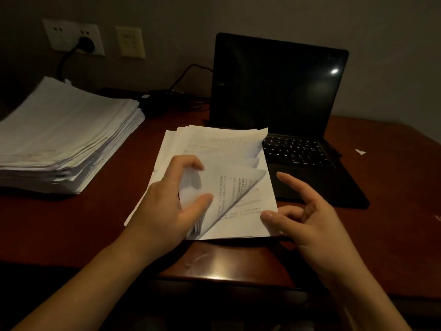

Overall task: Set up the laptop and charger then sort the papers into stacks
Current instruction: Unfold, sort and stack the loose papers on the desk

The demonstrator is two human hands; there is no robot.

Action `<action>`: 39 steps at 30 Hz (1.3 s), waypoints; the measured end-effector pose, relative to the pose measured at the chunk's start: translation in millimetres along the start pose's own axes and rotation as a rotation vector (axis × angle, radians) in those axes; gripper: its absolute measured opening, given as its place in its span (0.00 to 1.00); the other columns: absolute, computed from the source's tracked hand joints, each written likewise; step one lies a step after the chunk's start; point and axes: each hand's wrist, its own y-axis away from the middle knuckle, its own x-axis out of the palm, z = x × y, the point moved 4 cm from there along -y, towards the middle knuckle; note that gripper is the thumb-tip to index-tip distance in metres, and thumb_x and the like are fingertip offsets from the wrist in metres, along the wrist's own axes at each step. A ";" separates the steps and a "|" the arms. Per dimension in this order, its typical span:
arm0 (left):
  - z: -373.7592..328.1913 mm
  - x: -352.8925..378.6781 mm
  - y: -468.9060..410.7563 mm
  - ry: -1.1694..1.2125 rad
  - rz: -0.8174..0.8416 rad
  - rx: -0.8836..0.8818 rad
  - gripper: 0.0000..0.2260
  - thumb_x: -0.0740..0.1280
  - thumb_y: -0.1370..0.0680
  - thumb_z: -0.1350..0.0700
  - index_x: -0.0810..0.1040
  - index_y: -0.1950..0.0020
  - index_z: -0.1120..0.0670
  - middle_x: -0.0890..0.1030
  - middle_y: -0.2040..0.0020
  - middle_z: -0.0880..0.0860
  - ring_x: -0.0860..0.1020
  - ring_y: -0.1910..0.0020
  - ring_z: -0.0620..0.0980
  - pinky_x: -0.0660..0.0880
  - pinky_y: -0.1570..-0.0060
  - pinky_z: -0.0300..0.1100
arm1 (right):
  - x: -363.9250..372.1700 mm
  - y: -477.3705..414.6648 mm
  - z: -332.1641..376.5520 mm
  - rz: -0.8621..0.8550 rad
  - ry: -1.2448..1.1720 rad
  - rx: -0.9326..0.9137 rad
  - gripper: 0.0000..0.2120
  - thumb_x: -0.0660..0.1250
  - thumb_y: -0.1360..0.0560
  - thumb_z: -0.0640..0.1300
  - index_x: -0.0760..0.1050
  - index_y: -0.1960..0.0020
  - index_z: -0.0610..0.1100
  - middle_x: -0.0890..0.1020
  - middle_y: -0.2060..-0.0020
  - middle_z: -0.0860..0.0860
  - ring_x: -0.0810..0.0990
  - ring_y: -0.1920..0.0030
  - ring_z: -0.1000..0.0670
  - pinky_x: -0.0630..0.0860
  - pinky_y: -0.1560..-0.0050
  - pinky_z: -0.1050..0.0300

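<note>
At the near edge, the table (71, 225) is seen as dark reddish-brown wood, polished enough to show a glare patch on its rounded rim. Above it, a bundle of curled sheets (238, 185) is gripped by the left hand (171, 201), with fingers and thumb bent round the lifted pages so that printed lines are exposed on their undersides. The right hand (310, 218) is held open with its fingers loosely spread; its thumb is laid on the lower right corner of the small paper stack (214, 142). This thin white stack is fanned unevenly, and part of the keyboard is covered by its far right corner.

Just behind, the laptop (279, 84) is stood open, matte black and rectangular, its dark glossy screen marked by one light reflection. A small white paper scrap (360, 152) is seen on the wood to its right. To the left, well apart, a tall paper stack (64, 132) is piled with ragged, layered edges. Beyond it, the black charger (152, 96) is laid by the wall, and a black plug (86, 45) is seated in a pale wall socket (59, 32).
</note>
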 end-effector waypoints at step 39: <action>-2.4 8.0 5.6 -0.227 0.173 0.072 0.27 0.68 0.31 0.29 0.64 0.33 0.27 0.67 0.50 0.29 0.67 0.45 0.24 0.68 0.50 0.19 | 11.4 -10.6 4.2 0.002 0.045 0.000 0.41 0.74 0.27 0.40 0.59 0.22 0.60 0.85 0.65 0.45 0.81 0.67 0.52 0.75 0.68 0.64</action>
